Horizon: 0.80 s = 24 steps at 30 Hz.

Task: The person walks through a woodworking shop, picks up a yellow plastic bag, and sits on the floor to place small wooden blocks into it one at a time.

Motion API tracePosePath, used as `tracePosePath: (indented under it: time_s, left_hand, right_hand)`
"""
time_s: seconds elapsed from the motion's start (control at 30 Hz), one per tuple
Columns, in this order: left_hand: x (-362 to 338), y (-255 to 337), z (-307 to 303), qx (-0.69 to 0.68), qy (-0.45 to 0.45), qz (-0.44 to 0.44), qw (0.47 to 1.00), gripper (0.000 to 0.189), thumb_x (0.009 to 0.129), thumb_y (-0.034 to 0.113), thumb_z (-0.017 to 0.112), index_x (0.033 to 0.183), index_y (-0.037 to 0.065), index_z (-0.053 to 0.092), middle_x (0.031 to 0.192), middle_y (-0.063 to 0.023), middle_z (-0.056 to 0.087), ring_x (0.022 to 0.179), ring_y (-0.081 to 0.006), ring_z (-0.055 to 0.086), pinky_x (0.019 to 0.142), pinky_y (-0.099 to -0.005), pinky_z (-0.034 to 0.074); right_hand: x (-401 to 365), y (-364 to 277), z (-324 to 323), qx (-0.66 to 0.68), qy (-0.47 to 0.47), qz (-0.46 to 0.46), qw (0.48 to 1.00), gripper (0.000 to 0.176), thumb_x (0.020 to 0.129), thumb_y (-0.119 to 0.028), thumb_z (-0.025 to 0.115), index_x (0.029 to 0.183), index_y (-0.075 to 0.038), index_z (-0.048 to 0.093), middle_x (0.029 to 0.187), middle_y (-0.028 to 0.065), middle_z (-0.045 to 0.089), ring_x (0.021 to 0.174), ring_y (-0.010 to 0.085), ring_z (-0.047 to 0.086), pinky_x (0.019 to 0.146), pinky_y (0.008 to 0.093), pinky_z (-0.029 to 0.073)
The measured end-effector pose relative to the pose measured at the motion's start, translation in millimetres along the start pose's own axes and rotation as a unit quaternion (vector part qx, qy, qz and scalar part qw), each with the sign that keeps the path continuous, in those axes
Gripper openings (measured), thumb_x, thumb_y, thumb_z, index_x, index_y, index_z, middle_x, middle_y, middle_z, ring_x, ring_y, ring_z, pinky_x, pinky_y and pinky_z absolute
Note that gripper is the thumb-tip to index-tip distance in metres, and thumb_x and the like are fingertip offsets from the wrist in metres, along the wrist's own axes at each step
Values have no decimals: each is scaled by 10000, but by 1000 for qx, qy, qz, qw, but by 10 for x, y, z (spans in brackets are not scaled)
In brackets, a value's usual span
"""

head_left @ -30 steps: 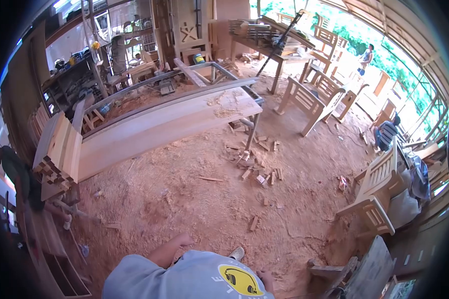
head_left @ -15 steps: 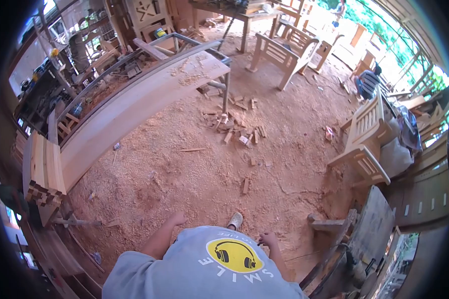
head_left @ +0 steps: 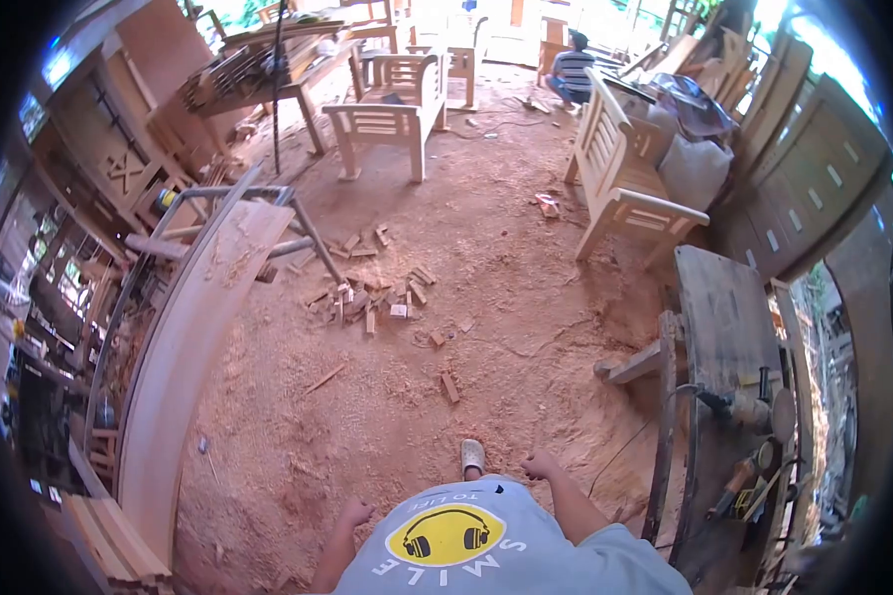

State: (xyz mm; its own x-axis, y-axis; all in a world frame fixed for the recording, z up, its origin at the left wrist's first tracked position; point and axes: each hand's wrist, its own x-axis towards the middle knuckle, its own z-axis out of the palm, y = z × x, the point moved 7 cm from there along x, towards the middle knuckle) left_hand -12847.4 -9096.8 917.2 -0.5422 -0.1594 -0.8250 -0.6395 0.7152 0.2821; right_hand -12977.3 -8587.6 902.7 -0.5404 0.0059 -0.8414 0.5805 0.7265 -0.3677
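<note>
Head view, shift: Since the earlier frame the view has swung right, so the long board (head_left: 193, 327) runs down the left side and the worktable (head_left: 724, 307) shows more fully. The left hand (head_left: 355, 512) sits lower, the right hand (head_left: 541, 464) at about the same height.
Left hand: Beside the grey shirt (head_left: 575, 560), above the shavings-covered floor (head_left: 268, 446); fingers look curled, but I cannot tell whether they close on anything.
Right hand: Out in front, nearer the worktable than the left; fingers appear bent inward, grip too small to tell.
Wooden offcut (head_left: 450, 388): Lying alone on the floor ahead of both hands, beyond the shoe (head_left: 473, 455).
Offcut pile (head_left: 370, 322): Scattered further ahead, near the leg of the metal frame (head_left: 318, 241) that carries the board.
Worktable: Right side, tilted in view, with a power tool (head_left: 746, 410) by its near edge.
Slatted benches: One (head_left: 387, 124) far ahead, another (head_left: 655, 212) to the right.
Crouching person (head_left: 573, 71): Far back, beyond the right-hand bench.
</note>
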Motion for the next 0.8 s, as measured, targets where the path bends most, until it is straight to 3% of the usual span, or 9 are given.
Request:
tracePosePath:
  time_s: [0.13, 0.23, 0.33, 0.57, 0.67, 0.7, 0.8]
  left_hand:
    - [-112, 321, -212, 20, 16, 0, 1000, 330, 775, 326, 589, 791, 7, 676, 701, -136, 658, 633, -201, 645, 622, -336, 504]
    - [-356, 701, -368, 28, 29, 2, 999, 334, 788, 308, 586, 804, -15, 669, 706, -132, 659, 618, -199, 642, 610, -326, 503]
    - [-275, 843, -374, 21, 24, 24, 999, 343, 797, 303, 587, 824, -30, 663, 712, -129, 660, 616, -193, 641, 594, -324, 501]
    - [-133, 1137, -362, 4, -12, -12, 1000, 347, 796, 324, 599, 828, -15, 667, 720, -116, 664, 626, -169, 640, 587, -326, 500]
    - [-172, 1570, -512, 64, 16, 27, 997, 331, 793, 325, 602, 819, 3, 674, 724, -108, 665, 623, -161, 633, 592, -319, 499]
    - [-79, 1635, -507, 66, 8, 31, 997, 327, 792, 324, 601, 818, 7, 676, 730, -111, 665, 630, -167, 635, 597, -319, 499]
    - [370, 1684, -494, 59, -4, 41, 997, 321, 790, 327, 598, 813, 18, 680, 749, -121, 666, 657, -189, 641, 621, -322, 498]
  right_hand:
    - [24, 167, -37, 11, 11, 13, 1000, 249, 779, -261, 562, 854, -46, 664, 698, 65, 649, 558, 142, 623, 472, 271, 480]
    - [101, 255, -58, 35, 31, -5, 999, 311, 735, -319, 543, 702, -31, 657, 634, 103, 641, 523, 193, 598, 500, 316, 474]
    - [167, 311, -119, 35, 5, 33, 999, 243, 769, -249, 559, 823, -33, 655, 706, 69, 651, 558, 145, 622, 457, 270, 470]
    - [277, 449, -274, 96, 17, 9, 995, 237, 778, -231, 550, 790, -13, 643, 695, 80, 647, 537, 147, 612, 431, 276, 453]
    - [213, 516, -382, 125, 30, 2, 992, 233, 790, -230, 546, 766, -16, 633, 686, 74, 643, 518, 144, 599, 419, 267, 439]
    - [264, 594, -387, 136, 25, 12, 990, 234, 756, -254, 587, 762, -25, 634, 622, 92, 627, 521, 168, 602, 468, 314, 460]
    - [320, 793, -481, 163, 42, 30, 985, 251, 763, -274, 595, 783, -27, 635, 635, 92, 631, 494, 172, 590, 446, 307, 448]
